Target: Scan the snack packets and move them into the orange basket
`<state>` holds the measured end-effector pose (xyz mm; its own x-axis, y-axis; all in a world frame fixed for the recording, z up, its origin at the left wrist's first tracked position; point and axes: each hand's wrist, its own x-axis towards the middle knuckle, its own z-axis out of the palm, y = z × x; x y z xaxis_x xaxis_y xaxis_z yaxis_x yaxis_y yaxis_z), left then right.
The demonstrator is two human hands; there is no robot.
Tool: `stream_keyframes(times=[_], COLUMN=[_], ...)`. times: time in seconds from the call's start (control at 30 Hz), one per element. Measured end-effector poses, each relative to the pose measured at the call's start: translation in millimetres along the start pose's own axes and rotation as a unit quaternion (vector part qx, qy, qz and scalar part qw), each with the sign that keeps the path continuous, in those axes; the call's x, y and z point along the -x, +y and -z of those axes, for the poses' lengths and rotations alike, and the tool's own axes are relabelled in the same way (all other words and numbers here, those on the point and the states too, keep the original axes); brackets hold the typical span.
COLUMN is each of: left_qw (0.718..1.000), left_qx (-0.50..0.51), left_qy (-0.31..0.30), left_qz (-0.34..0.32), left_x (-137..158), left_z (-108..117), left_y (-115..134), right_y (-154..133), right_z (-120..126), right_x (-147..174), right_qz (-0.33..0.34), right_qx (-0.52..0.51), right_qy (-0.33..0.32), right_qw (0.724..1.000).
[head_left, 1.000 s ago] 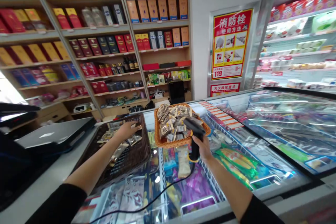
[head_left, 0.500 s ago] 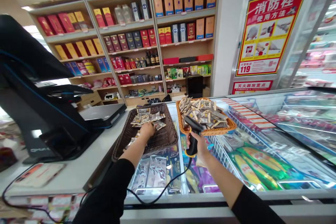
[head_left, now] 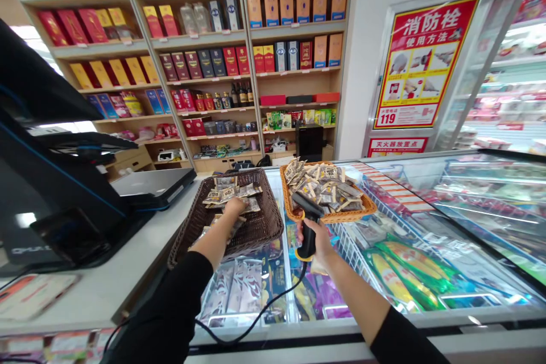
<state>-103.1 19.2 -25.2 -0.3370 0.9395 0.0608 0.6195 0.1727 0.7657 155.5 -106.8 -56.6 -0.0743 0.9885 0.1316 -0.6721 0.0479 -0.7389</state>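
Note:
My right hand (head_left: 319, 239) is wrapped around a black-and-yellow handheld barcode scanner (head_left: 307, 234). The scanner's head tilts up and left, over the front rim of the orange wicker basket (head_left: 347, 216), which is heaped with small wrapped packets (head_left: 330, 182). Inside the dark brown wicker basket (head_left: 268, 213), my left hand (head_left: 235, 206) is down among a smaller number of similar packets (head_left: 226, 194). Its fingers are mostly hidden, and whether they grip a packet does not show. A black cable (head_left: 267, 301) runs from the scanner's handle toward the lower left.
Both baskets rest on a glass-topped freezer (head_left: 294, 301) holding bagged goods. A black checkout machine (head_left: 51, 193) and a flat scale (head_left: 156, 185) stand on the left counter (head_left: 123, 244). Shelves (head_left: 191, 40) of boxes and bottles line the back, beside a red-and-yellow fire-hydrant sign (head_left: 426, 62).
The whole view has shifted slightly, with the baskets and hands now a little further left in the picture. My left hand stays among the packets and my right hand keeps holding the scanner.

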Motion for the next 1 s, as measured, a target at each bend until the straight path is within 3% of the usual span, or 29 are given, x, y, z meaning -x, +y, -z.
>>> stream_keyframes(times=[0.13,0.27,0.37,0.5,0.6,0.67,0.87,1.0], left_qw=[0.982,0.868,0.824,0.823,0.818,0.814,0.823,0.823], left_qx=[0.189,0.491,0.557,0.551,0.554,0.555,0.536,0.536], left_qy=[-0.007,-0.067,-0.098,-0.130,-0.138,-0.150,-0.173,-0.166], left_qz=[0.030,0.009,-0.029,-0.049,-0.072,-0.085,-0.078,-0.094], left_x=[13,33,43,45,46,49,54,55], left_z=[7,-8,-26,-38,-38,-37,-35,-35], left_y=[18,48,59,56,54,55,58,58], right_y=[-2,-10,-19,-27,-27,-26,-19,-16], right_z=[-2,-1,4,6,3,0,-1,0], right_x=[0,2,5,9,11,11,10,9], right_qz=[-0.006,0.031,0.087,0.126,0.147,0.159,0.175,0.181], right_qx=[0.005,0.087,0.251,0.453,0.509,0.509,0.442,0.422], right_qy=[0.004,-0.008,-0.007,-0.002,-0.015,-0.017,0.024,0.042], right_qw=[1.000,0.996,0.964,0.883,0.848,0.846,0.880,0.888])
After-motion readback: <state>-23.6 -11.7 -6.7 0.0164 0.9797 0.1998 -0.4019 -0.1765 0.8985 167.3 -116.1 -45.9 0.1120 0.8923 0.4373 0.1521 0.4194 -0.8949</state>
